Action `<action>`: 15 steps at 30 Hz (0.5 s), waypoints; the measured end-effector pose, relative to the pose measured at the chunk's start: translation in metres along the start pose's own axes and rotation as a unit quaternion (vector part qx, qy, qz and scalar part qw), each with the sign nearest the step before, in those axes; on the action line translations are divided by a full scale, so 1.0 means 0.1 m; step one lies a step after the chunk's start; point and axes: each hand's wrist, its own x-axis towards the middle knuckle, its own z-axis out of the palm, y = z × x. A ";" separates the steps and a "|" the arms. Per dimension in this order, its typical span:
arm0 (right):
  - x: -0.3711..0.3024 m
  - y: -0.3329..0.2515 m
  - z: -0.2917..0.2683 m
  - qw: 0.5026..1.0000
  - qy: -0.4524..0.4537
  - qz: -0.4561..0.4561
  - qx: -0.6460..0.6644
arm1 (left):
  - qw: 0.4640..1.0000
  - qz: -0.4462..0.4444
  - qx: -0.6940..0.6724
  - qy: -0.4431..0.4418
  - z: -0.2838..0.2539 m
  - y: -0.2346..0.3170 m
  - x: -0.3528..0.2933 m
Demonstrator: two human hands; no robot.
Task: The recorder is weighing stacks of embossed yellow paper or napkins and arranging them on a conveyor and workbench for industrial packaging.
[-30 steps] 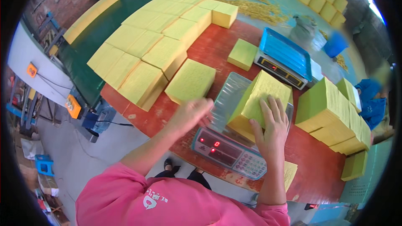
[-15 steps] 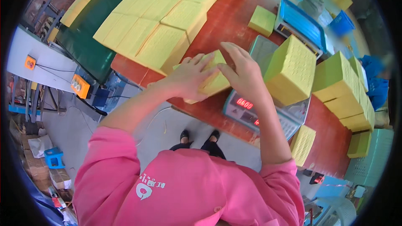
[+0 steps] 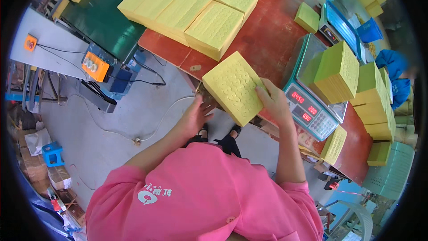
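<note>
A thick stack of yellow joss paper, stamped with rows of coin shapes, is held tilted in front of the table edge. My right hand grips its right side, thumb on top and the other fingers mostly hidden below. Close to the stack's lower left side is my left hand, fingers apart and holding nothing; whether a fingertip touches the paper I cannot tell. To the right, a digital scale with lit red digits carries another, taller stack of yellow paper on its pan.
Rows of yellow paper stacks cover the far left of the red table. More stacks stand at the right end, and one small stack leans near the scale. A second scale with a blue tray sits farther back.
The stack has come off the table's edge toward me and is tilted up. My left hand has left its top and moved down left; my right hand now grips its right side.
</note>
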 end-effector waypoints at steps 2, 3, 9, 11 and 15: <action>-0.16 -0.06 0.17 0.997 0.072 0.018 -0.008 | 0.995 -0.019 -0.034 -0.097 0.14 0.06 -0.03; -0.27 -0.07 0.25 0.996 0.087 0.024 -0.016 | 0.993 -0.023 -0.065 -0.095 0.24 0.08 -0.09; -0.71 0.06 0.77 0.980 0.193 0.047 0.029 | 0.992 0.065 -0.050 -0.094 0.23 0.05 -0.28; -0.80 0.07 0.82 0.972 0.232 0.020 0.042 | 0.991 0.094 0.032 -0.092 0.47 0.19 -0.35; -1.03 -0.04 0.51 0.975 0.130 0.055 0.170 | 0.975 0.105 0.161 -0.113 0.63 0.35 -0.30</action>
